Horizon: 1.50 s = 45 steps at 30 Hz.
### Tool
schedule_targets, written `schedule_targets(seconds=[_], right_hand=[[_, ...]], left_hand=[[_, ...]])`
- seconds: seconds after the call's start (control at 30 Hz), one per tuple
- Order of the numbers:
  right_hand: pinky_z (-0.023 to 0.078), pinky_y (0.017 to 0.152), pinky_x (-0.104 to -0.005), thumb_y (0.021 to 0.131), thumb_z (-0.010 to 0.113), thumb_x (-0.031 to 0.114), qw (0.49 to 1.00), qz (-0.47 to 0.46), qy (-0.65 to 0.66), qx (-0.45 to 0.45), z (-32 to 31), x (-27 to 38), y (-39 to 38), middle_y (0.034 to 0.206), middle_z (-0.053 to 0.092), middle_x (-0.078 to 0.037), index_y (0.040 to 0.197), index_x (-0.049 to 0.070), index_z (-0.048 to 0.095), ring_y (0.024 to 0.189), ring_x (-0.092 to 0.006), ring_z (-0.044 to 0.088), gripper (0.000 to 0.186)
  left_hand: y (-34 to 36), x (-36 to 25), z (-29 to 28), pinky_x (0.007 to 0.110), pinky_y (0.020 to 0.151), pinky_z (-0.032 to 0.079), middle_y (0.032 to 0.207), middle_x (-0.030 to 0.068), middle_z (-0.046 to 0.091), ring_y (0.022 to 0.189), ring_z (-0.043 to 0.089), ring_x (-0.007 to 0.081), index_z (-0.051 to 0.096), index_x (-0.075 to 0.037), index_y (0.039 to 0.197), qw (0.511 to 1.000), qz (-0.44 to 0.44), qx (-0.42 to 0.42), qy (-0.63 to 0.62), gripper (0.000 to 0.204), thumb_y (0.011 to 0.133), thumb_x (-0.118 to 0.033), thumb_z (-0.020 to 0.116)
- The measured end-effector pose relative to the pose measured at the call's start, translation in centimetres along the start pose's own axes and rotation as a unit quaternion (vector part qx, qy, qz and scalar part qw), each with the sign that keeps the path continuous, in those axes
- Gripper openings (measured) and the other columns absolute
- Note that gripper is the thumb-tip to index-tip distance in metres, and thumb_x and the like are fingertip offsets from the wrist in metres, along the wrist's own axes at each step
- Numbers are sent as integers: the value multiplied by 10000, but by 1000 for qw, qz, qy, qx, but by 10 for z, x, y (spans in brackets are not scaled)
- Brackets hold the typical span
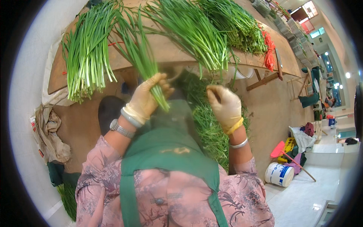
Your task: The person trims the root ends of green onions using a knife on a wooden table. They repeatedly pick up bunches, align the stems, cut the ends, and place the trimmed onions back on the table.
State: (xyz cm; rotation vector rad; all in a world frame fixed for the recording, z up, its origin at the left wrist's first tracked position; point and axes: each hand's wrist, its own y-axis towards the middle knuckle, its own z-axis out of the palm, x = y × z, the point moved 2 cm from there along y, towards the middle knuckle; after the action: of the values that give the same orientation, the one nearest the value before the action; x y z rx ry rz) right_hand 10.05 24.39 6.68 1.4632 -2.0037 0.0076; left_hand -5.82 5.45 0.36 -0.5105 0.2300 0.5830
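My left hand (140, 99), in a pale glove, is closed round the lower stalks of a small bunch of garlic chives (141, 56). The leaves reach up over the wooden table (172, 56), and the cut ends poke out below my fist. My right hand (228, 108), gloved too, hovers apart from the bunch with thumb and fingers pinched together; anything between them is too small to make out. Nearest to it lies a larger pile of garlic chives (196, 38), its stalk ends hanging over the table's near edge. Another thick pile of garlic chives (89, 49) lies left of the held bunch.
Further right on the table are more garlic chives (242, 28) and a hank of red ties (269, 49). Loose green trimmings (211, 132) heap below, beside my green apron (170, 149). A white bucket (279, 174) and a red dustpan (278, 149) stand at the right.
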Motion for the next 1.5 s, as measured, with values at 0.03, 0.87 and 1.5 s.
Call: schedule_targets(seconds=[0.03,0.87,1.5], right_hand=[[553,735,-400,905,662,260,999,-23,-35,-32,-1,12,18,907,697,-133,1021,110,672,835,-311,692,190],[509,795,-285,945,672,141,854,163,482,109,78,50,-20,939,654,-48,1070,6,635,831,-132,609,188],[540,836,-406,924,636,279,979,53,-115,160,-12,-72,-3,1046,695,-163,1052,82,691,926,-326,677,242]], left_hand=[[2,-3,-2,236,567,477,760,-9,535,635,526,107,614,31,1114,999,-15,-1,-42,246,1015,-192,584],[-24,5,-4,204,540,343,736,-67,413,592,396,41,584,-6,1312,980,-11,88,177,382,1000,-226,608],[1,-3,-26,324,797,562,1037,67,693,881,641,173,672,-5,1128,996,4,73,54,280,934,-205,702]])
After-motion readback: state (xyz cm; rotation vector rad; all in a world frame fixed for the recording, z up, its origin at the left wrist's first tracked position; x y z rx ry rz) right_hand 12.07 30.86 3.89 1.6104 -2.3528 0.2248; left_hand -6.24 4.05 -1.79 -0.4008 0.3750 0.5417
